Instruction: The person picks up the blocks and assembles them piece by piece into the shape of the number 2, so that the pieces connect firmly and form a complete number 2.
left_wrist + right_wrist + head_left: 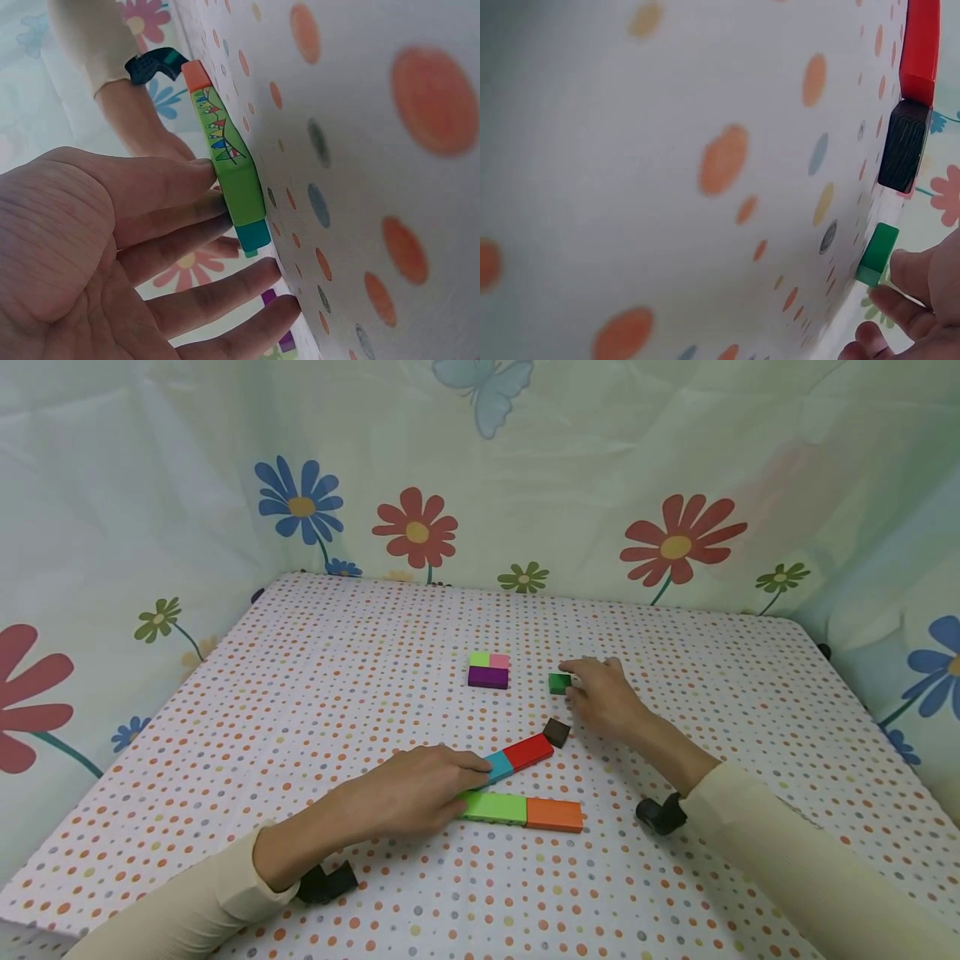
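Note:
My left hand (408,789) grips the left end of two rows of blocks on the table. Its thumb lies against the lime green block (225,142), printed with bunting. An index finger reaches to the light blue block (497,767), whose left end is covered. An orange block (555,815) continues the lime one. From the blue block a red block (528,750) slants up to a dark block (557,732). Farther back, my right hand (603,697) has thumb and index finger at the right end of a small green block (877,255), seemingly pinching it.
A purple block (488,677) lies farther back at centre, with a lime piece (479,658) and a pink piece (499,661) behind it. The dotted cloth (337,693) covers the table, and a flowered curtain (555,485) hangs around its back and sides.

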### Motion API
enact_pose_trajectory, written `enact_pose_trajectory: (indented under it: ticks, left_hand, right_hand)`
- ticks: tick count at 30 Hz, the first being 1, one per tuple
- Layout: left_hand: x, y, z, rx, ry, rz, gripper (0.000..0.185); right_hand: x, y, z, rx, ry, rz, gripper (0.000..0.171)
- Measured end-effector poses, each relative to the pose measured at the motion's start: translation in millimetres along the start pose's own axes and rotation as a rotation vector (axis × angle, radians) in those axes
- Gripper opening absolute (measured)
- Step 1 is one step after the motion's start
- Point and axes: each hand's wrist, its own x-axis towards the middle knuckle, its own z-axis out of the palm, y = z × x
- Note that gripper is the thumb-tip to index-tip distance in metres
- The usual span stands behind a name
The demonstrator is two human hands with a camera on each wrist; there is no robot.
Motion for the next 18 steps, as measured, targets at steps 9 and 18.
enact_pose_trajectory:
  ticks: [9, 18]
  left_hand:
    - [0.2, 0.0, -0.2, -0.001, 0.005, 0.006, 0.036]
    - [0.3, -0.4, 0.1, 0.003, 0.002, -0.004, 0.036]
  right_hand:
    - [4.6, -2.1, 2.6, 0.020, -0.031, 0.016, 0.037]
    - [5.8, -2.4, 2.1, 0.012, -0.027, 0.003, 0.034]
